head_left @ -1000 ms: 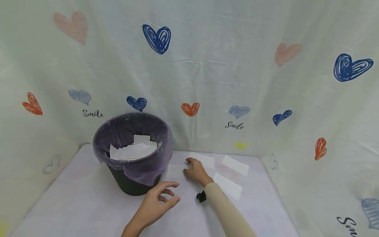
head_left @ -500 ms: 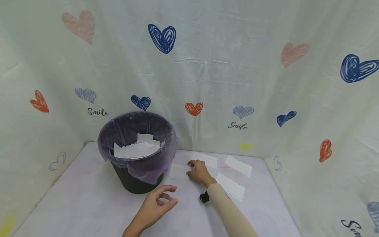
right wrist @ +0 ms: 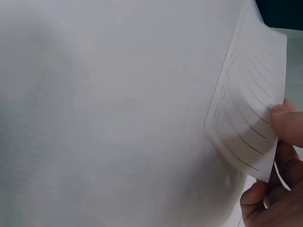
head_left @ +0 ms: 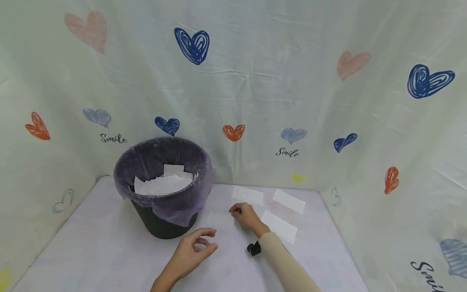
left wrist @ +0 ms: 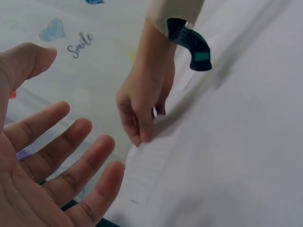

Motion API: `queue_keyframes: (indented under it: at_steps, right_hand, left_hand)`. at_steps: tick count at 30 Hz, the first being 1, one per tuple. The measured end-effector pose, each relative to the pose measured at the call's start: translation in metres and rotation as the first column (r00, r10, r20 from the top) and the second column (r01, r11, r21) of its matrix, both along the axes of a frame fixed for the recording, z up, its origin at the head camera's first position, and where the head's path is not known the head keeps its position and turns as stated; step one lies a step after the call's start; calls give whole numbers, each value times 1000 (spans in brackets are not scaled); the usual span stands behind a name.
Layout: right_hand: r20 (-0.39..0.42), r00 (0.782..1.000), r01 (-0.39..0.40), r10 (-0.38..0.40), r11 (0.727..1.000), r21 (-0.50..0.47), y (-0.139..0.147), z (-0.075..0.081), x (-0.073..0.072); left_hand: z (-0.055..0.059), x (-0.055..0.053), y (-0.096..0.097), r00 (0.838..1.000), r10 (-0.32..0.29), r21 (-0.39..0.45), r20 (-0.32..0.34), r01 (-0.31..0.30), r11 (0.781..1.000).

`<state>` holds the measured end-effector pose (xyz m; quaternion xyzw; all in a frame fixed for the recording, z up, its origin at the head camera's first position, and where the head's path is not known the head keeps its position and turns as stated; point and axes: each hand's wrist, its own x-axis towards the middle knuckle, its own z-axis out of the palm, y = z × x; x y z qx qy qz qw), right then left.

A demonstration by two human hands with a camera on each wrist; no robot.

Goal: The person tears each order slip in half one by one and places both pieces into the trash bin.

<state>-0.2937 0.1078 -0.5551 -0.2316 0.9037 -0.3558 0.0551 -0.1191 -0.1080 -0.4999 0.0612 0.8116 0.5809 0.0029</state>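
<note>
My right hand (head_left: pixel 248 219) pinches a lined white paper slip (right wrist: pixel 251 104) between thumb and fingers. In the right wrist view the gripped edge curls up, while its other long edge stays down near the white table. My left hand (head_left: pixel 191 253) is held in front of the bin, its fingers loosely bent with nothing in them. The left wrist view shows that hand's fingers (left wrist: pixel 90 161) spread apart, short of the slip. Beside the slip stands a dark bin (head_left: pixel 160 221) with a purple plastic liner (head_left: pixel 182 207), holding a heap of white paper slips (head_left: pixel 164 185).
Three more slips lie flat to the right: a lined slip (head_left: pixel 248 195) at the back, a slip (head_left: pixel 289 200) farther right, and a slip (head_left: pixel 280 226) by the right forearm. A black wrist device (head_left: pixel 253 248) hangs under the right sleeve. A heart-print curtain (head_left: pixel 255 101) encloses the table.
My right hand has drawn slightly nearer to me, and its fingers have closed on the slip. The slip has shifted a little with it. My left hand has hardly moved.
</note>
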Motion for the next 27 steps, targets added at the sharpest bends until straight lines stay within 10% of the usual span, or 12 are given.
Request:
queue_keyframes:
  at_steps: [15,27]
  right_hand:
    - [12,998,55,-55,995,-83,14,-2,22]
    - [99,995,32,-21,993,-112,27,-1,30]
  left_hand:
    - [-18,-19,5,996,-93,-87,-10,92,992]
    - [-12,-36,11,998,-44,-85,-47,40,996]
